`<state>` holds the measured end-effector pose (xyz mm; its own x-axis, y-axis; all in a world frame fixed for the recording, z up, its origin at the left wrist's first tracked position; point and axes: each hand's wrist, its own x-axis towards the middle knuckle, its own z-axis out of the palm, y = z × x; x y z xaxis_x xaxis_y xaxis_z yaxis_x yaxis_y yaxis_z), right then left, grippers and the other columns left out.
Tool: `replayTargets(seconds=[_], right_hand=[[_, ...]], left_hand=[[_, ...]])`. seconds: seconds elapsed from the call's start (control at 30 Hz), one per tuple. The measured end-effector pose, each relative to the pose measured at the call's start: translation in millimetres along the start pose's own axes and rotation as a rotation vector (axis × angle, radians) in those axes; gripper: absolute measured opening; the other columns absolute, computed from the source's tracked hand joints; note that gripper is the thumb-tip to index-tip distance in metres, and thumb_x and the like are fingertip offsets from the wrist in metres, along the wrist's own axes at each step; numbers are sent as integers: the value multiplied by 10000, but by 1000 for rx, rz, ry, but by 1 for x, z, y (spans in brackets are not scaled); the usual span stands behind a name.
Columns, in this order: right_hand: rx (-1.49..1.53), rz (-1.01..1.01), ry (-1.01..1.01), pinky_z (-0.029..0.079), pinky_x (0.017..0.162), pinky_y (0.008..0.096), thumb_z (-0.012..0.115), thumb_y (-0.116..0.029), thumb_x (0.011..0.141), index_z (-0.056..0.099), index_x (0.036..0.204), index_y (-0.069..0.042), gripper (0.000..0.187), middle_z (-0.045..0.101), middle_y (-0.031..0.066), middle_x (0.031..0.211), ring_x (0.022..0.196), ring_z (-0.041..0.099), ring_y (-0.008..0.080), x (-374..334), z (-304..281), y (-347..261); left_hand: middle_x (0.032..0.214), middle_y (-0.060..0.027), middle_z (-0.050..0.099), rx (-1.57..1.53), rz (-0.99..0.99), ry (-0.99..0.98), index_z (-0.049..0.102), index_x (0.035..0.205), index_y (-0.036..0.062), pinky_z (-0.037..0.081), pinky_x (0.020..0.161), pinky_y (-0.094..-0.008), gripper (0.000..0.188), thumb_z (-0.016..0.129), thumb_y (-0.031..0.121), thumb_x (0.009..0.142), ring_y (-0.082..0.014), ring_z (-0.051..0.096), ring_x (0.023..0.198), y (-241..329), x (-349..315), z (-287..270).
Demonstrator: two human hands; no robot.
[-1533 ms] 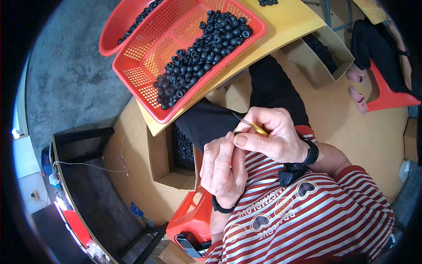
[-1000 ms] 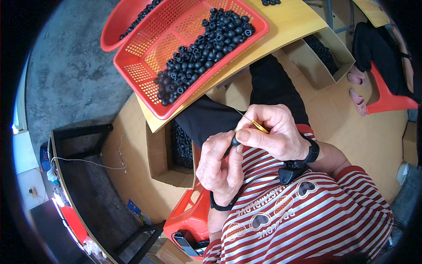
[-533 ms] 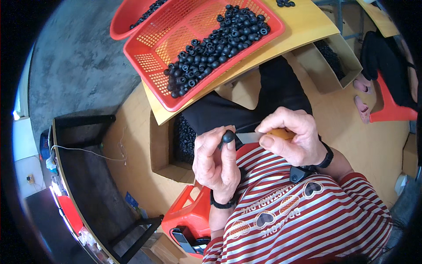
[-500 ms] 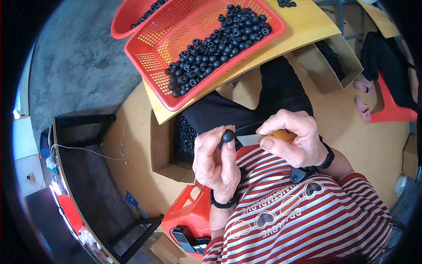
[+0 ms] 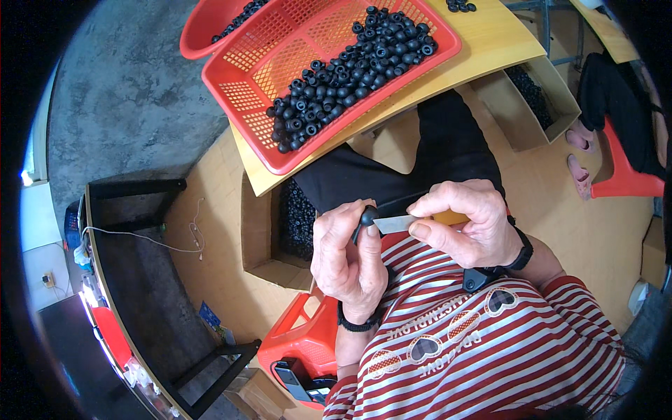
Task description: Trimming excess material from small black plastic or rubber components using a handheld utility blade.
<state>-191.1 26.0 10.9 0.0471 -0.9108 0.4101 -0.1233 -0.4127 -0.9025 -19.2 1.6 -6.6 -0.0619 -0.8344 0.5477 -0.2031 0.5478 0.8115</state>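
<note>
My left hand (image 5: 348,259) pinches a small black rounded cap (image 5: 369,215) between thumb and fingertips, above my lap. In my right hand (image 5: 467,225) is a knife with a yellow handle (image 5: 449,218), my fingers closed round it. Its flat grey blade (image 5: 395,224) points left, and the tip meets the cap beside my left thumb. Beyond my hands, a red plastic basket (image 5: 241,120) holds a heap of similar black caps (image 5: 350,80), some showing a hollow side.
The basket stands on a yellow table (image 5: 483,52), next to a red bowl (image 5: 192,38) of black pieces. Cardboard boxes with small black parts stand below, one at the left (image 5: 260,260) and one at the right (image 5: 504,115). A person's black-clad leg (image 5: 607,87) is at far right.
The knife blade has come left to the cap and now touches it. The cap has been turned a little in my left fingers. The basket stays in place.
</note>
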Motion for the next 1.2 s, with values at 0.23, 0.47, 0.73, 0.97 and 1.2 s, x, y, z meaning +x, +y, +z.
replayTargets(seconds=[0.23, 0.47, 0.73, 0.97, 1.2], right_hand=[[-22, -8, -3, 431, 495, 239, 707, -9, 797, 631, 896, 10, 127, 649, 95, 693, 547, 607, 135, 1, -1, -1], [-55, -36, 7, 427, 479, 246, 706, -4, 790, 619, 889, 10, 132, 639, 101, 670, 531, 608, 148, 0, -1, 0], [-60, -21, 46, 443, 495, 254, 698, -4, 792, 612, 875, 12, 121, 640, 111, 683, 552, 623, 160, 0, 2, 2], [234, 287, 281, 384, 557, 189, 596, -88, 936, 574, 874, -4, 107, 556, -42, 702, 649, 462, -8, 7, -4, 24], [249, 364, 31, 424, 648, 203, 778, -164, 795, 589, 959, -2, 298, 609, 6, 834, 754, 504, 20, 3, 1, 7]], left_hand=[[893, -155, 671, 87, 26, -10, 631, 1031, -26, 510, 752, -330, 271, 645, -88, 768, -268, 643, 816, 2, 1, -2], [898, -166, 658, 199, 101, -1, 629, 1036, -29, 515, 741, -350, 331, 638, -132, 722, -289, 642, 800, 4, 0, -2], [904, -161, 640, 210, 69, -43, 620, 1036, -44, 511, 711, -316, 255, 627, -97, 786, -246, 624, 785, 6, 0, -3], [906, -146, 643, 29, 9, -106, 606, 1048, -39, 514, 746, -288, 190, 640, -11, 863, -197, 644, 813, 11, -7, -1], [901, -140, 649, -88, -103, -45, 610, 1019, -39, 523, 760, -312, 189, 656, -35, 835, -227, 647, 802, 6, -8, 4]])
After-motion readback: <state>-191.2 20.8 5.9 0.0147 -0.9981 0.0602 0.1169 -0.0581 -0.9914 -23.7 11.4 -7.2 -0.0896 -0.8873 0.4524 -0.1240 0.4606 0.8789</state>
